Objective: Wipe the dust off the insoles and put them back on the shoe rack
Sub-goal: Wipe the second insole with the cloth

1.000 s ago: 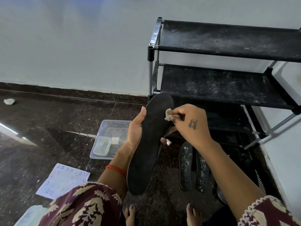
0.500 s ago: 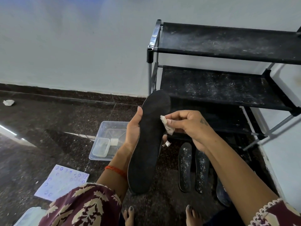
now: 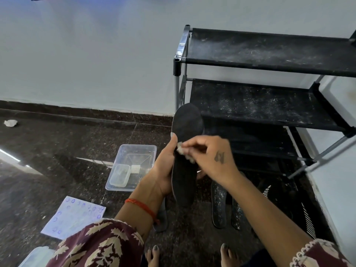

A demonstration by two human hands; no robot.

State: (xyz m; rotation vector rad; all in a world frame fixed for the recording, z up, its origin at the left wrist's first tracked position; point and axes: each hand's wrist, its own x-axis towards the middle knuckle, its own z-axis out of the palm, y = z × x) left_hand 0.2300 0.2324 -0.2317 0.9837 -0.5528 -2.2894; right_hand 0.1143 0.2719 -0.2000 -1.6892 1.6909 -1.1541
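At the right of the frame we see the black shoe rack point(image 3: 269, 53), its shelves speckled with dust. At centre our left hand point(image 3: 163, 170) grips a dark insole point(image 3: 185, 151) upright by its edge. Our right hand point(image 3: 210, 157) pinches a small pale wipe point(image 3: 183, 151) against the insole's face. Two dusty insoles point(image 3: 218, 205) lie on the floor below, beside a clear plastic tub point(image 3: 134, 151) at centre left.
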